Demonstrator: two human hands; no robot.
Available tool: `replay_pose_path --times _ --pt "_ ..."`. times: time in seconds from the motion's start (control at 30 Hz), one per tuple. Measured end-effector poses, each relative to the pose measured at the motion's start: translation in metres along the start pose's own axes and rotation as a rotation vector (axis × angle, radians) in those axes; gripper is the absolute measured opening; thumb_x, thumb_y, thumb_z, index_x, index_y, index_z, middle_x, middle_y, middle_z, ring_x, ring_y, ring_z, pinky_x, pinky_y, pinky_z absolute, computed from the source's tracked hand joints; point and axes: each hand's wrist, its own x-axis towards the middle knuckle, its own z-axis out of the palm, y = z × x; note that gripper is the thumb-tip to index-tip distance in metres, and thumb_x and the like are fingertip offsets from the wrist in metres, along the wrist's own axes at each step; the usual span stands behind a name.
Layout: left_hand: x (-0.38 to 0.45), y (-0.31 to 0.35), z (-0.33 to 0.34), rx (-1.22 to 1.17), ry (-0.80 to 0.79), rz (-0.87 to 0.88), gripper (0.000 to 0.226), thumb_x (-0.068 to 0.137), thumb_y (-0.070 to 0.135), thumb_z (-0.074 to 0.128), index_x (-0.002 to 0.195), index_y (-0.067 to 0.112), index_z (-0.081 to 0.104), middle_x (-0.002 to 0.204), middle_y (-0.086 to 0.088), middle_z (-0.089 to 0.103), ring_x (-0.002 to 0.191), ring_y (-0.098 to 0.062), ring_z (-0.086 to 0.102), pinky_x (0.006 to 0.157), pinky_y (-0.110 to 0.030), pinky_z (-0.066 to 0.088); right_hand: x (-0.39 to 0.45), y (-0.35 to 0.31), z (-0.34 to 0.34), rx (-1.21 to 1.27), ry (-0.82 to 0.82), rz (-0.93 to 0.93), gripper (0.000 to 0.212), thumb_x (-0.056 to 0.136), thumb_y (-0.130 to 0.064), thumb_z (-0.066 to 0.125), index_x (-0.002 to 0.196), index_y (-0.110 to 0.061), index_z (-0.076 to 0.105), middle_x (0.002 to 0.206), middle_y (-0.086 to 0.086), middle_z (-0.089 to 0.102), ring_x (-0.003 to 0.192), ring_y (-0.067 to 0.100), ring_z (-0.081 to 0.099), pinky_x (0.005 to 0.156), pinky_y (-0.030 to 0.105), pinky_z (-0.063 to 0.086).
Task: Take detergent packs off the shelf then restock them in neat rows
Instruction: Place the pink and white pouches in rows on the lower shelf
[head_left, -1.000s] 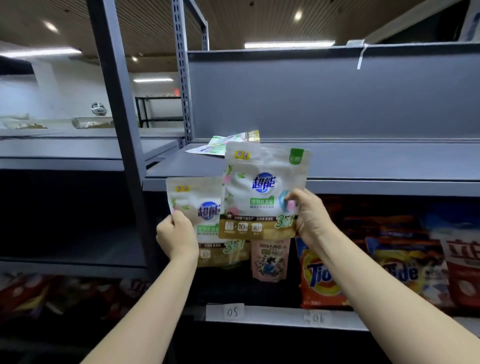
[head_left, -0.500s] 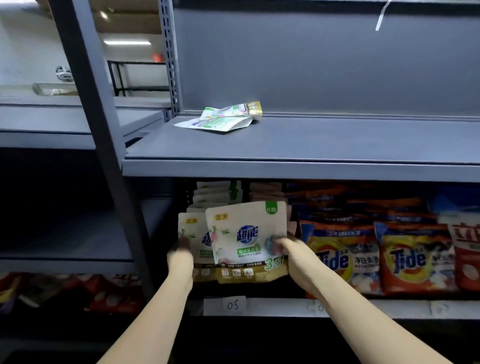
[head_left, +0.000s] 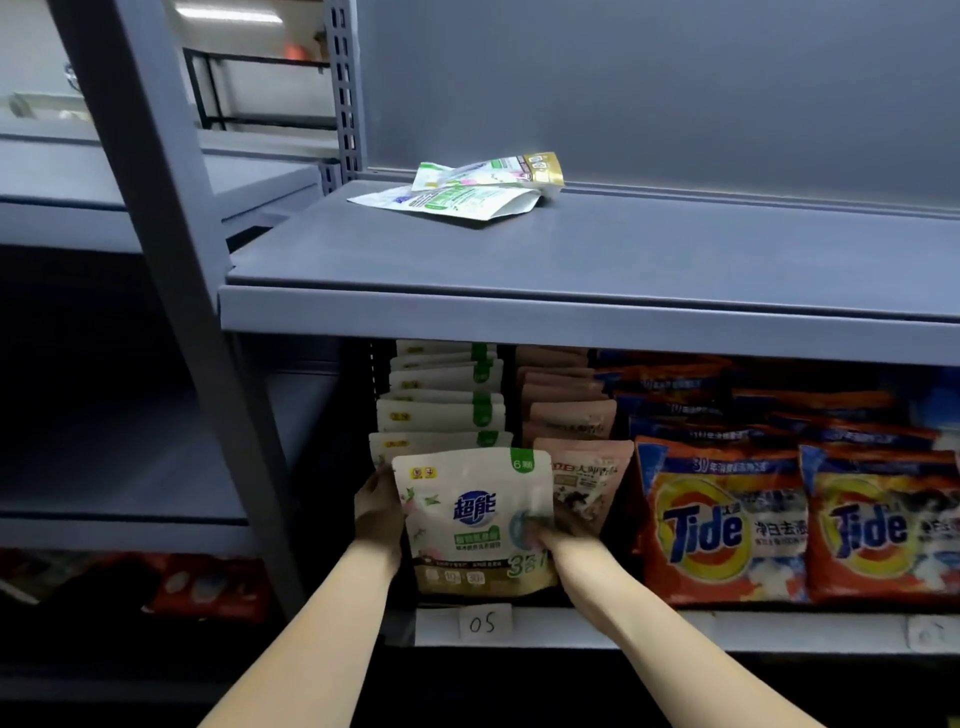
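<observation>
On the lower shelf, at its front edge above the label "05", a white and gold detergent pack (head_left: 470, 514) stands upright. My right hand (head_left: 548, 538) pinches its lower right corner. My left hand (head_left: 376, 512) grips the left edge of the packs, its fingers tucked behind the front one. A row of several matching white packs (head_left: 441, 410) runs back behind it. Two more white packs (head_left: 467, 195) lie flat and askew on the upper shelf (head_left: 571, 322), near its back left.
A row of pink pouches (head_left: 571, 421) stands just right of the white row, then orange Tide bags (head_left: 722, 525) further right. A grey upright post (head_left: 171, 270) rises on the left. Red packs (head_left: 208, 587) lie on a lower left shelf.
Both hands have come down from in front of the upper shelf to the lower shelf. The two packs they carried now stand at the front of the white row.
</observation>
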Motion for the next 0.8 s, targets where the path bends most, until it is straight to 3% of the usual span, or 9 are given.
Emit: replay_pose_path --times 0.1,0.17,0.27,0.33,0.43,0.5,0.57,0.67,0.8 --pt "0.016 -0.003 -0.004 -0.001 0.031 -0.050 0.026 0.099 0.021 0.043 0.107 0.008 0.064 0.099 -0.013 0.066 0.080 -0.023 0.060 0.071 -0.030 0.049 0.004 0.003 0.003 -0.085 -0.037 -0.011 0.041 0.094 -0.018 0.056 0.133 -0.019 0.050 0.131 0.002 0.054 0.117 0.021 0.051 0.101 0.031 0.039" --pt "0.025 -0.009 -0.008 -0.015 0.015 -0.087 0.034 0.095 0.034 0.048 0.115 0.012 0.065 0.105 -0.010 0.068 0.091 -0.025 0.063 0.086 -0.040 0.052 0.006 0.001 0.005 -0.114 -0.060 -0.012 0.040 0.095 -0.022 0.054 0.134 -0.022 0.047 0.130 -0.001 0.052 0.123 0.021 0.047 0.105 0.033 0.036" --pt "0.030 -0.019 -0.012 -0.045 0.038 -0.157 0.047 0.088 0.045 0.049 0.125 0.017 0.058 0.115 -0.009 0.065 0.104 -0.030 0.060 0.095 -0.047 0.048 0.007 0.002 0.011 -0.060 -0.081 -0.013 0.028 0.097 -0.017 0.049 0.122 -0.026 0.049 0.114 -0.003 0.054 0.107 0.016 0.050 0.091 0.031 0.039" --pt "0.030 -0.023 -0.015 -0.072 0.153 -0.190 0.057 0.086 0.041 0.045 0.134 0.012 0.048 0.126 -0.015 0.057 0.112 -0.034 0.055 0.098 -0.047 0.044 0.010 0.004 0.018 -0.053 -0.067 -0.024 0.023 0.097 -0.014 0.047 0.114 -0.029 0.051 0.116 -0.001 0.059 0.107 0.018 0.054 0.094 0.033 0.043" --pt "0.026 -0.023 -0.024 0.168 0.334 -0.162 0.050 0.096 0.028 0.037 0.137 0.000 0.039 0.138 -0.023 0.044 0.124 -0.037 0.045 0.103 -0.041 0.039 0.018 0.005 0.029 -0.112 -0.054 -0.028 0.020 0.095 -0.016 0.047 0.097 -0.032 0.057 0.121 0.005 0.063 0.111 0.023 0.058 0.102 0.043 0.045" --pt "0.018 -0.026 -0.027 0.278 0.279 -0.096 0.046 0.098 0.019 0.037 0.141 0.002 0.036 0.142 -0.020 0.042 0.127 -0.036 0.042 0.107 -0.039 0.035 0.024 0.006 0.035 -0.119 -0.067 0.006 0.017 0.094 -0.013 0.050 0.093 -0.028 0.059 0.120 0.008 0.064 0.110 0.024 0.059 0.102 0.043 0.045" --pt "0.010 -0.029 -0.029 0.375 0.130 -0.027 0.048 0.096 0.019 0.045 0.142 0.010 0.037 0.142 -0.015 0.044 0.128 -0.033 0.043 0.107 -0.037 0.035 0.030 0.008 0.039 -0.137 -0.070 0.033 0.013 0.093 -0.012 0.054 0.102 -0.020 0.059 0.118 0.007 0.064 0.106 0.022 0.059 0.096 0.034 0.048" --pt "0.000 -0.030 -0.025 0.503 -0.016 0.012 0.052 0.086 0.009 0.058 0.135 0.016 0.043 0.134 -0.010 0.053 0.119 -0.031 0.051 0.094 -0.031 0.042 0.030 0.006 0.042 -0.202 -0.104 0.041 0.026 0.089 -0.005 0.059 0.111 -0.017 0.053 0.105 0.000 0.058 0.093 0.014 0.053 0.071 0.016 0.045" --pt "-0.006 -0.033 -0.023 0.477 -0.070 0.024 0.065 0.080 0.000 0.065 0.137 0.018 0.037 0.129 -0.008 0.053 0.119 -0.028 0.051 0.087 -0.026 0.039 0.033 0.009 0.043 -0.198 -0.083 0.013 0.040 0.085 0.002 0.059 0.123 -0.009 0.052 0.110 0.004 0.055 0.099 0.015 0.049 0.082 0.021 0.040"
